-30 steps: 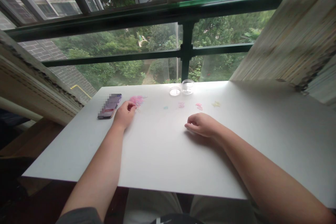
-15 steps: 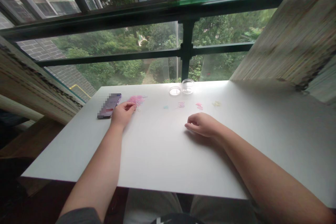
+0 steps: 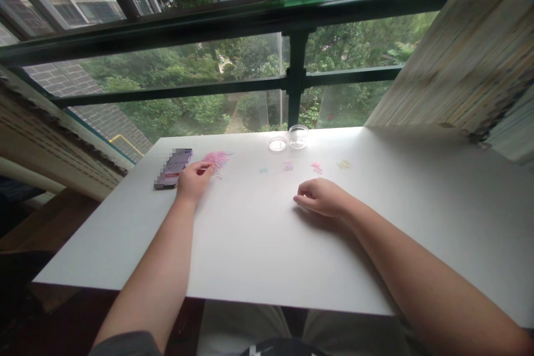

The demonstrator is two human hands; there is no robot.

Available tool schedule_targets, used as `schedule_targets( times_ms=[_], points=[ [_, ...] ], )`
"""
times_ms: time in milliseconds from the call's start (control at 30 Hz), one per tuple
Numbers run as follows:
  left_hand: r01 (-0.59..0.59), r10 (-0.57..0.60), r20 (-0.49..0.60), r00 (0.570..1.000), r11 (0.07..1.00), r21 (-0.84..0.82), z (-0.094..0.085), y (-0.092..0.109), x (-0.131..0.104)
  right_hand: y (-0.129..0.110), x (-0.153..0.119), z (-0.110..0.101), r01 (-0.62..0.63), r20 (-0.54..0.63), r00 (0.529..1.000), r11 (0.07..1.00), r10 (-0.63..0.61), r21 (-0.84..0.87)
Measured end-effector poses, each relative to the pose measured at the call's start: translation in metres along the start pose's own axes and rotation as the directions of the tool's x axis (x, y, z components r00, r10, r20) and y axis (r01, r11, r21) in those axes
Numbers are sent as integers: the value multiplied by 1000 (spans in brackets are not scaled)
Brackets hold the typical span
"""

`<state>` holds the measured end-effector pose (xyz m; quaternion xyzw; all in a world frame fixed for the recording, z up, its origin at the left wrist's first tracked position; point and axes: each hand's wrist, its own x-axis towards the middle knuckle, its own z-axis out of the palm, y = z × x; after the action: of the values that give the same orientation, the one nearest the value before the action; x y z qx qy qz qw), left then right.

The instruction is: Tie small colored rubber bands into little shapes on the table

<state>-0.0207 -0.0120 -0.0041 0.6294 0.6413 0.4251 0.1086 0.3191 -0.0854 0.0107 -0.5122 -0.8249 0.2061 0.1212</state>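
My left hand (image 3: 196, 179) lies at the near left edge of a loose pile of small, thin pink pieces (image 3: 216, 158), a few pale ones among them. Its thumb and fingertips are pressed together there; whatever they pinch is too small to make out. My right hand (image 3: 320, 197) rests on the table, loosely curled, and nothing shows in it. Beyond that hand, little groups lie in a row: blue-green pieces (image 3: 263, 170), light pink pieces (image 3: 288, 166), brighter pink pieces (image 3: 317, 167) and pale yellow pieces (image 3: 344, 164).
A phone (image 3: 177, 167) lies left of the pile. At the white table's (image 3: 250, 245) far edge stand a clear round container (image 3: 298, 138) and a clear round lid or dish (image 3: 277, 145). Behind them runs a dark green window railing (image 3: 296, 75), with a curtain (image 3: 434, 50) on the right.
My left fingertips have shifted very slightly at the edge of the pile. My right hand stays where it was, and the view has tilted a little.
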Motion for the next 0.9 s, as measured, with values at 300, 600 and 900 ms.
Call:
schedule_targets(
  times_ms=[300, 600, 900],
  points=[
    [-29, 181, 267, 946, 872, -490, 42, 52, -41, -5, 5, 11, 27, -94, 996, 975, -6, 218],
    [9, 252, 276, 928, 724, -689, 92, 119, -76, -9, 13, 28, 278, -303, 946, 774, -116, 569],
    [-73, 259, 191, 947, 752, -655, 100, 118, -75, -4, 10, 25, 304, -413, 909, 778, -62, 551]
  ],
)
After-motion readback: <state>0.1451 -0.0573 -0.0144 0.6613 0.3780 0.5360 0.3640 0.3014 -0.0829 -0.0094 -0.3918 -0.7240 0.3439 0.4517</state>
